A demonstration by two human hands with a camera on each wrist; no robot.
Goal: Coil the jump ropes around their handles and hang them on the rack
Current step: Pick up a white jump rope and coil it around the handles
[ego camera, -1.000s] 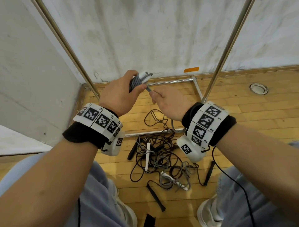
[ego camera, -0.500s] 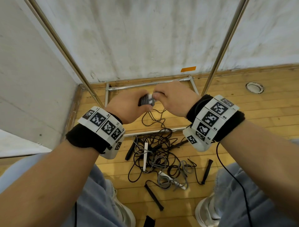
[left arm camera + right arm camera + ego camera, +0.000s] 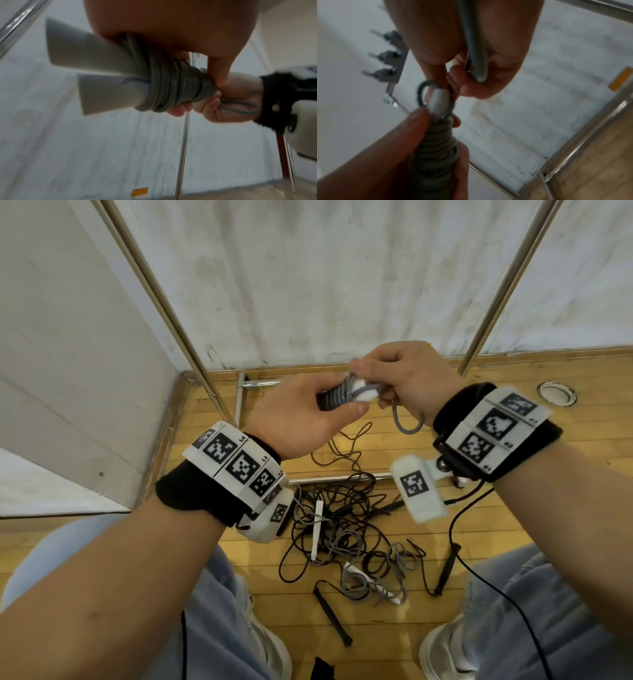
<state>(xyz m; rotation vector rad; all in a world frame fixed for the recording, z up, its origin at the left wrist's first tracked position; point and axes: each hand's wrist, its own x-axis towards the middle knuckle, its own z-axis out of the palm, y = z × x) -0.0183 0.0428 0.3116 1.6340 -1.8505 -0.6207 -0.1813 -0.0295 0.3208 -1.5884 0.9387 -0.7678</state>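
Handles, two of them and pale grey (image 3: pixel 96 75), lie side by side in the left hand (image 3: pixel 301 419), whose fingers and thumb curl round the grey rope coil (image 3: pixel 334 400) wound tightly about them. Held this way, the bundle cannot spring loose, and the thumb presses the last turns down near the handle tips. The right hand (image 3: pixel 407 381) pinches the remaining loop of grey rope (image 3: pixel 407 424) between thumb and curled fingers, right at the end of the handles; the right wrist view shows a small turn of rope hooked over a handle tip (image 3: pixel 439 100). By my reading this is the finishing tuck, the free loop kept short so it can serve for hanging, though whether it is yet secured cannot be told.

Both hands are held above the floor (image 3: pixel 513 535), between the two slanting uprights of the metal rack (image 3: pixel 178 337), so the coiled rope is close to where it must go.

On the floor below, against the rack's front base bar (image 3: pixel 339 478), lies a tangle of ropes (image 3: pixel 346 529) not yet coiled. Black and grey cords cross one another too thickly to count with certainty. I make out at least four black handles (image 3: pixel 331 614) and two white ones (image 3: pixel 318 529), which suggests some three ropes, but that is an estimate. They are heaped together, so each will need pulling free before winding.
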